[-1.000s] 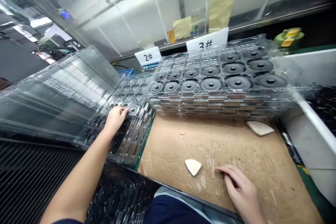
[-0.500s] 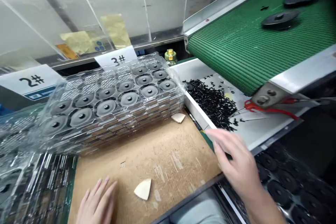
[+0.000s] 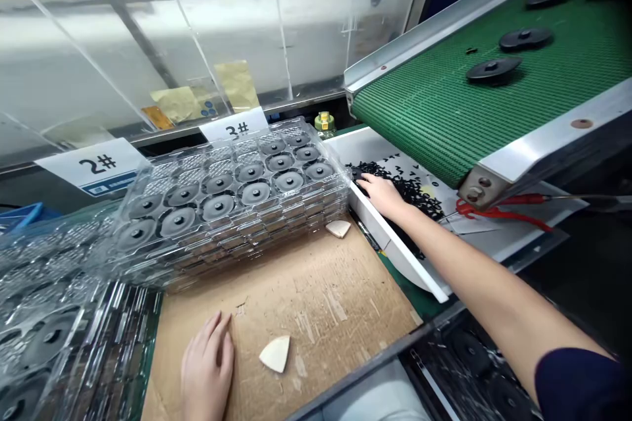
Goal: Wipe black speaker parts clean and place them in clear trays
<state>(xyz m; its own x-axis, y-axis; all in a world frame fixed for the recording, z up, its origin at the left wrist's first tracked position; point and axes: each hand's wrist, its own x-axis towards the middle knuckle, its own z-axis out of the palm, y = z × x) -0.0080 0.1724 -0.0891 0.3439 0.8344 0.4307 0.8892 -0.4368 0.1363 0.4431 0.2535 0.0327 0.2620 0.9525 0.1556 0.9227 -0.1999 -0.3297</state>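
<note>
My left hand [image 3: 207, 368] lies flat and open on a worn cardboard sheet [image 3: 320, 289], just left of a small cream wedge-shaped piece [image 3: 276, 354]. My right hand [image 3: 381, 192] reaches into a white tray [image 3: 390, 247] and rests on the near edge of a heap of small black parts [image 3: 409, 184]; its fingertips are hidden among them, so its grip is unclear. A stack of clear blister trays holding black round discs [image 3: 232, 197] stands behind the cardboard under a sign marked 3#.
A green conveyor belt [image 3: 444, 112] carries several black discs [image 3: 494, 70] at upper right. Red-handled scissors [image 3: 498, 214] lie under its end. More clear trays [image 3: 44, 329] sit at left by a 2# sign [image 3: 96, 164]. Another cream wedge [image 3: 338, 228] lies by the stack.
My right hand has gone from above the cardboard's right edge forward into the white tray of black parts. My left hand stays on the cardboard. The view has tilted up slightly.
</note>
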